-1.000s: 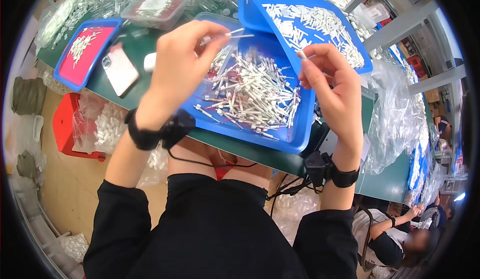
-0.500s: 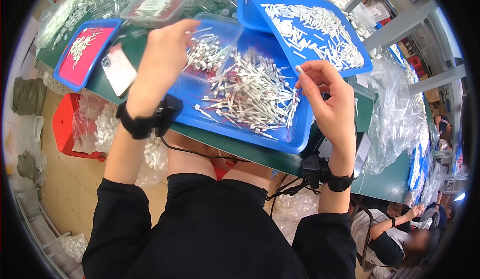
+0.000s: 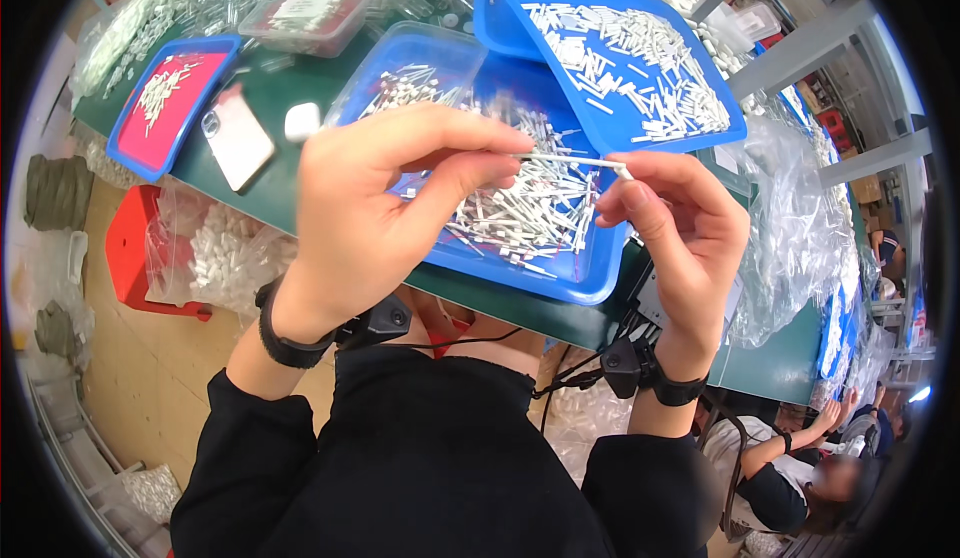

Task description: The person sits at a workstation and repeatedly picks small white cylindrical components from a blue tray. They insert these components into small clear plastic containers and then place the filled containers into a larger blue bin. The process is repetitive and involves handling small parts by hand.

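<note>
Over the blue tray (image 3: 590, 292), my left hand (image 3: 365, 198) pinches one end of a thin white stick (image 3: 568, 160) between thumb and fingers. At its other end, my right hand (image 3: 690, 228) pinches a small white cap-like piece (image 3: 622, 171). The stick lies nearly level between both hands, its right end meeting the piece; whether it is inside cannot be made out. A heap of white sticks with small heads (image 3: 520, 223) fills the tray beneath. Behind my left hand, a clear plastic box (image 3: 425, 46) with more sticks is partly hidden.
A second blue tray (image 3: 615, 130) of loose white pieces overlaps at far right. To the left are a phone (image 3: 238, 143), a white rounded case (image 3: 302, 121) and a pink-lined blue tray (image 3: 190, 83). Clear bags (image 3: 790, 228) lie right; a co-worker (image 3: 790, 488) sits lower right.
My left hand has moved right and down from the clear box, bringing a stick to the small piece in my right hand. My right hand has shifted slightly right and down. The white case is now uncovered.
</note>
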A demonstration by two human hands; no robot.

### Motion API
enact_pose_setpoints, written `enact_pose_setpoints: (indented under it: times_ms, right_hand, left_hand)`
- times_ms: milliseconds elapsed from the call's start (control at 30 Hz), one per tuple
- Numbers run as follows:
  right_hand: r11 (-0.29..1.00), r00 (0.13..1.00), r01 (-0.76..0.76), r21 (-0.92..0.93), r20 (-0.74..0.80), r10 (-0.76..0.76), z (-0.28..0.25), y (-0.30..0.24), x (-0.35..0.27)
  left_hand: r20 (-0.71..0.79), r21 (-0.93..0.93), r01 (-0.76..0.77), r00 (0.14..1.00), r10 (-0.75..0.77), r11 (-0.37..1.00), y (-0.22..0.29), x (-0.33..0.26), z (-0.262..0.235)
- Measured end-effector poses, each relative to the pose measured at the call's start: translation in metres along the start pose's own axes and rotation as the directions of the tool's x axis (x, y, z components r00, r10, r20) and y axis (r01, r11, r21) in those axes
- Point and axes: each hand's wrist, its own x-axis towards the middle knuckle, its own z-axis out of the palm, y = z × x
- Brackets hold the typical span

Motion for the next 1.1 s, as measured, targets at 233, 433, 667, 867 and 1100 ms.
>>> enact_pose_setpoints:
  times_ms: [233, 433, 667, 867, 1100]
  right_hand:
    - [1.0, 1.0, -0.018, -0.003, 0.01, 0.018, -0.003, -0.006, -0.007]
    - [0.73, 0.919, 0.388, -0.563, 0.172, -0.355, 0.001, -0.013, -0.003]
    - [0.745, 0.907, 0.405, -0.53, 0.128, -0.402, 0.014, -0.011, -0.006]
    - [0.797, 0.929, 0.359, -0.486, 0.103, -0.356, 0.018, -0.009, -0.007]
    - [0.676, 0.868, 0.486, -0.554, 0.217, -0.446, 0.021, -0.005, -0.005]
  left_hand:
    - [0.042, 0.133, -0.054, 0.998, 0.049, 0.99, 0.007, -0.002, -0.001]
    - [0.061, 0.238, -0.15, 0.988, 0.139, 0.96, 0.012, -0.004, 0.005]
    - [0.044, 0.227, -0.173, 0.985, 0.167, 0.958, 0.012, -0.007, 0.01]
    - [0.044, 0.206, -0.22, 0.976, 0.215, 0.954, 0.012, -0.008, 0.011]
    - [0.068, 0.191, -0.244, 0.97, 0.235, 0.951, 0.006, -0.009, 0.011]
